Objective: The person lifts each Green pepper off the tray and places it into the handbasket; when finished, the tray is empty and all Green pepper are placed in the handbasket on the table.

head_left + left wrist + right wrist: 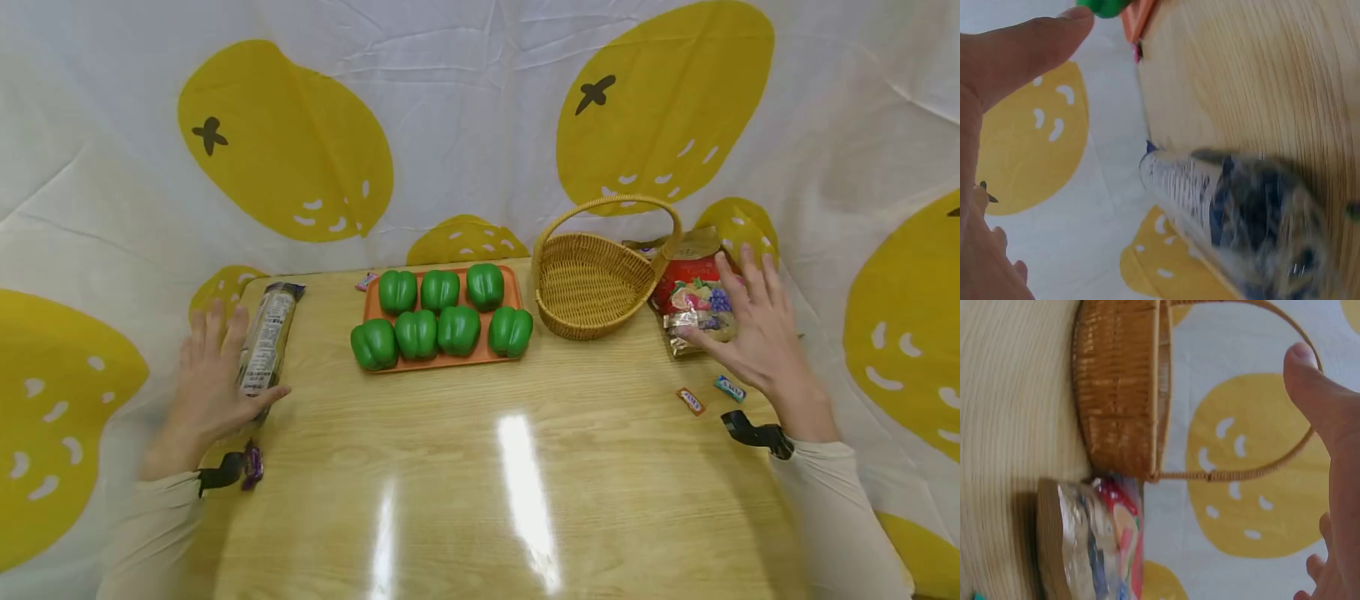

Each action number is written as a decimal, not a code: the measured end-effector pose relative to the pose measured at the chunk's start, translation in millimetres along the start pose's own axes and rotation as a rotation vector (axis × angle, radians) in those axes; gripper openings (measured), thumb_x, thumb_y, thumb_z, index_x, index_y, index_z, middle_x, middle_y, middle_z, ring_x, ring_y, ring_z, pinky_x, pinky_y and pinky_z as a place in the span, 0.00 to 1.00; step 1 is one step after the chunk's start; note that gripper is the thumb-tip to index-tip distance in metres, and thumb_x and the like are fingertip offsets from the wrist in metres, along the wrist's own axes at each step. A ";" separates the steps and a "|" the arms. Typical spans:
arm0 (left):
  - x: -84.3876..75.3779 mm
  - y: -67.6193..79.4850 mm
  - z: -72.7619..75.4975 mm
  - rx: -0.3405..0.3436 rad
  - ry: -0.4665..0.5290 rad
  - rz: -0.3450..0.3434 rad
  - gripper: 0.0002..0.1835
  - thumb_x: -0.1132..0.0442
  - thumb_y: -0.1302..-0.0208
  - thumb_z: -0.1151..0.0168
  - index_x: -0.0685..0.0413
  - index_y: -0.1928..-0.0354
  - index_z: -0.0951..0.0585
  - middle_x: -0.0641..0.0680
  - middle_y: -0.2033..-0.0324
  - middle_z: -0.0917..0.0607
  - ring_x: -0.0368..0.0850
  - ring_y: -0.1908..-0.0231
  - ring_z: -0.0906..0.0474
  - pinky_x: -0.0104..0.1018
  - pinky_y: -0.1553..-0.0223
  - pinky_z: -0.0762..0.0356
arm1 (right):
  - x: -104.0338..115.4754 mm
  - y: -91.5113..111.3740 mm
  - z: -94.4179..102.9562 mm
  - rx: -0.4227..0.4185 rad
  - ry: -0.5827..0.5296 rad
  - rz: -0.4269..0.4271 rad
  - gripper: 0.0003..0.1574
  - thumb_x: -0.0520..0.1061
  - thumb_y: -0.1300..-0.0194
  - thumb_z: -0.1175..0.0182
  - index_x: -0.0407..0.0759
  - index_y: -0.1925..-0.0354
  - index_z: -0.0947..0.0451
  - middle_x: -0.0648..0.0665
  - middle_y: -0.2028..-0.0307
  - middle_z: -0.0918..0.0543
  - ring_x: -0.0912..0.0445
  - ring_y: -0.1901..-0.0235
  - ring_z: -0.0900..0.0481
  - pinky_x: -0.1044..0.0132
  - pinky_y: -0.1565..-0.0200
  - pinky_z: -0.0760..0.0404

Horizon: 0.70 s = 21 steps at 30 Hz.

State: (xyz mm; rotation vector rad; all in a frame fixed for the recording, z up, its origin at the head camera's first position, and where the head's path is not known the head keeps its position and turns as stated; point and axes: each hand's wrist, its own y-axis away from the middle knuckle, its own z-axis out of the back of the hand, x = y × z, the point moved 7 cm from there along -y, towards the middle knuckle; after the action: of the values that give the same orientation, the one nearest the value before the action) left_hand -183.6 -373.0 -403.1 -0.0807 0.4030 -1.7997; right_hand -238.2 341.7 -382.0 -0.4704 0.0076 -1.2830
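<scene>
My left hand [212,379] is spread with straight fingers above the table's left edge, beside a long clear packet with a printed label [267,342]. In the left wrist view that packet [1241,212] lies beyond the thumb. On the other side, my right hand [765,342] is spread too, fingers apart, over the right edge. It overlaps a red and gold bag with fruit pictures [686,292] in the head view. Left of that bag stands a wicker basket [592,283] with a tall handle; the right wrist view shows the basket [1119,387] past my thumb. Neither hand holds anything.
Several green bell peppers [438,290] sit in two rows on an orange tray [420,364] at the back middle. Small wrapped candies lie about: an orange one [691,402], a teal one [730,387], a purple one [252,464] and a pink one [367,282]. A lemon-print cloth [465,125] hangs behind.
</scene>
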 end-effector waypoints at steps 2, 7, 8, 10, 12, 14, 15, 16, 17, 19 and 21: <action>-3.9 -2.9 -5.3 -0.025 0.048 -0.019 0.75 0.45 0.63 0.19 0.48 0.21 0.63 0.58 0.22 0.66 0.65 0.25 0.72 0.67 0.30 0.66 | 7.9 -3.7 -2.8 -0.022 -0.063 0.038 0.70 0.69 0.47 0.32 0.61 0.21 0.63 0.51 0.21 0.67 0.45 0.23 0.71 0.32 0.31 0.67; -19.4 -12.8 -24.2 -0.002 0.290 0.038 0.74 0.55 0.61 0.16 0.49 0.21 0.64 0.62 0.22 0.59 0.68 0.25 0.62 0.65 0.29 0.61 | 42.1 -9.8 -15.4 -0.092 -0.329 0.130 0.75 0.52 0.60 0.17 0.59 0.22 0.51 0.50 0.23 0.49 0.50 0.24 0.50 0.41 0.31 0.45; -23.5 -14.8 -30.1 0.014 0.341 0.067 0.74 0.56 0.59 0.16 0.48 0.21 0.64 0.63 0.23 0.57 0.69 0.26 0.58 0.66 0.30 0.57 | 52.1 -10.9 -20.4 -0.091 -0.450 0.150 0.74 0.45 0.61 0.17 0.56 0.22 0.48 0.48 0.24 0.45 0.50 0.26 0.44 0.46 0.32 0.39; -32.0 -17.2 -44.8 0.053 0.433 0.135 0.73 0.56 0.56 0.17 0.45 0.21 0.66 0.64 0.23 0.53 0.72 0.29 0.50 0.69 0.34 0.49 | 73.1 -13.8 -33.7 -0.063 -0.714 0.189 0.71 0.33 0.61 0.19 0.49 0.23 0.45 0.42 0.26 0.40 0.49 0.32 0.34 0.56 0.39 0.29; -40.6 -17.4 -60.7 0.097 0.507 0.199 0.71 0.55 0.53 0.19 0.44 0.21 0.66 0.65 0.25 0.48 0.73 0.33 0.42 0.69 0.39 0.40 | 95.5 -18.3 -50.6 0.002 -0.975 0.224 0.69 0.23 0.62 0.23 0.41 0.25 0.44 0.36 0.28 0.38 0.46 0.38 0.28 0.62 0.47 0.23; -48.3 -16.0 -77.6 0.135 0.591 0.245 0.70 0.55 0.51 0.20 0.46 0.21 0.65 0.66 0.26 0.43 0.71 0.39 0.34 0.64 0.45 0.31 | 116.7 -23.4 -69.9 0.087 -1.164 0.231 0.68 0.18 0.63 0.27 0.35 0.26 0.45 0.33 0.28 0.40 0.43 0.43 0.25 0.62 0.51 0.20; -51.7 -14.9 -85.3 0.150 0.631 0.262 0.69 0.56 0.51 0.20 0.47 0.21 0.64 0.66 0.27 0.42 0.69 0.41 0.31 0.60 0.47 0.28 | 125.7 -25.5 -78.9 0.115 -1.195 0.222 0.67 0.19 0.62 0.27 0.35 0.26 0.44 0.33 0.28 0.40 0.43 0.47 0.23 0.62 0.54 0.19; -54.9 -13.9 -92.0 0.159 0.663 0.274 0.67 0.57 0.50 0.20 0.50 0.21 0.63 0.67 0.28 0.41 0.67 0.44 0.28 0.55 0.50 0.25 | 134.1 -27.4 -88.2 0.142 -1.206 0.209 0.66 0.20 0.61 0.26 0.36 0.26 0.44 0.34 0.29 0.37 0.45 0.51 0.21 0.63 0.59 0.18; -57.8 -13.0 -98.3 0.164 0.700 0.280 0.66 0.59 0.50 0.21 0.52 0.21 0.62 0.67 0.29 0.40 0.65 0.47 0.25 0.49 0.53 0.23 | 141.6 -28.6 -97.0 0.166 -1.202 0.191 0.66 0.22 0.60 0.25 0.37 0.26 0.43 0.33 0.34 0.32 0.46 0.57 0.20 0.64 0.65 0.18; -61.3 -12.6 -109.0 0.166 0.751 0.287 0.64 0.61 0.49 0.21 0.57 0.21 0.60 0.68 0.29 0.38 0.59 0.53 0.22 0.38 0.59 0.21 | 154.0 -30.6 -113.6 0.203 -1.143 0.152 0.65 0.27 0.58 0.22 0.44 0.25 0.41 0.33 0.45 0.24 0.50 0.68 0.20 0.65 0.75 0.21; -62.5 -13.5 -117.4 0.155 0.777 0.297 0.63 0.63 0.49 0.21 0.59 0.22 0.57 0.67 0.30 0.36 0.52 0.61 0.19 0.30 0.65 0.22 | 164.3 -33.1 -128.7 0.229 -1.066 0.121 0.64 0.34 0.57 0.20 0.51 0.25 0.40 0.36 0.47 0.23 0.52 0.78 0.24 0.65 0.81 0.26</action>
State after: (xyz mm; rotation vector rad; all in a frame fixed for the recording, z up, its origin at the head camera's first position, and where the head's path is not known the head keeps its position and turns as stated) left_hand -210.3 -283.8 -499.2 0.7688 0.7718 -1.5026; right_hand -253.6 140.8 -445.8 -0.8864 -0.9761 -0.7771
